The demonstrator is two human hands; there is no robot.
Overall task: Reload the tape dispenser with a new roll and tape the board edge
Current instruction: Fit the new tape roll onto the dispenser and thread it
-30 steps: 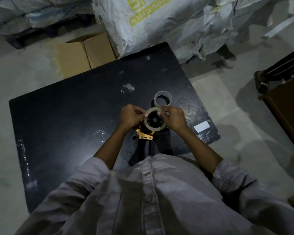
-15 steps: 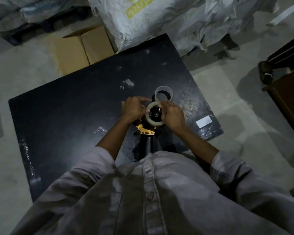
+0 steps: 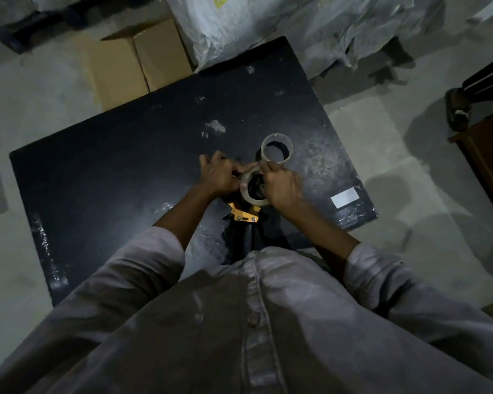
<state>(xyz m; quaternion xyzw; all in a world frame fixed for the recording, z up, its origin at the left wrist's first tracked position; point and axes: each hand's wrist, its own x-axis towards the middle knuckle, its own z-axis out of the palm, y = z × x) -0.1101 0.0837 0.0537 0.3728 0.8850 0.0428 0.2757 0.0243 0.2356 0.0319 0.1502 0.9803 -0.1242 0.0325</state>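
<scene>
Hands are working a tape roll (image 3: 253, 186) on a dispenser (image 3: 244, 216) above a black board (image 3: 120, 155) that is lying on a concrete floor (image 3: 410, 172). The left hand (image 3: 218, 176) is curling its fingers around the roll's nine o'clock rim, while the right hand (image 3: 282, 186) is gripping the three o'clock side, thumb and forefinger pinching near twelve o'clock. The roll is sitting over the dispenser's dark hub, and the yellow frame is showing just beneath it at six o'clock. An empty core (image 3: 276, 147) is standing on the board just beyond the hands, at one o'clock from the roll. A white label (image 3: 345, 197) is lying near the board's right edge, at three o'clock. A cardboard box (image 3: 143, 61) and pale sacks (image 3: 268, 21) are crowding the board's far side, at eleven and twelve o'clock.
</scene>
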